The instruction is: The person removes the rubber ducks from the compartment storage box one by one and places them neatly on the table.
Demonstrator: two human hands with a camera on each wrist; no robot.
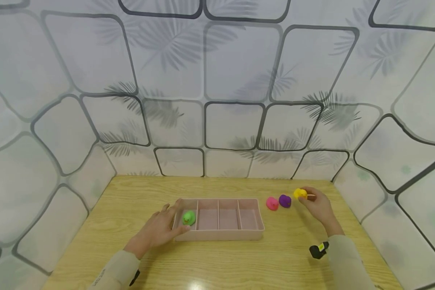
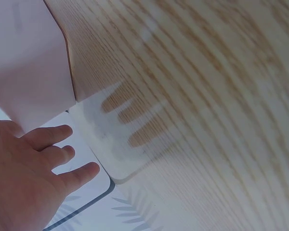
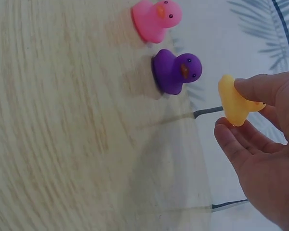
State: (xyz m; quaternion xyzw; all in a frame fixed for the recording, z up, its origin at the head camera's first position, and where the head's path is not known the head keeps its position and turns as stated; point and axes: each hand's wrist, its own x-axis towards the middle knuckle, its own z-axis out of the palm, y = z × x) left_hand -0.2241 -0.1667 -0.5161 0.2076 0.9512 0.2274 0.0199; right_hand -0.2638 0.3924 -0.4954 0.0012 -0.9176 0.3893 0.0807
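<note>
A pink divided box (image 1: 219,235) lies on the table, a green rubber duck (image 1: 189,218) in its leftmost compartment. My left hand (image 1: 162,226) rests against the box's left end, thumb by the front rim and index finger near the back left corner. In the left wrist view the other fingers (image 2: 82,175) spread away from the box wall. Between thumb and fingertips, my right hand (image 1: 320,207) pinches a yellow rubber duck (image 3: 235,102) above the table's far right part. Left of it sit a purple rubber duck (image 1: 284,201) and a pink rubber duck (image 1: 272,203).
The box's other three compartments (image 1: 227,213) hold nothing. Behind the wood-grain table (image 1: 232,266) and at both sides stand patterned white walls (image 1: 232,125). A small black device (image 1: 318,250) is at the right wrist.
</note>
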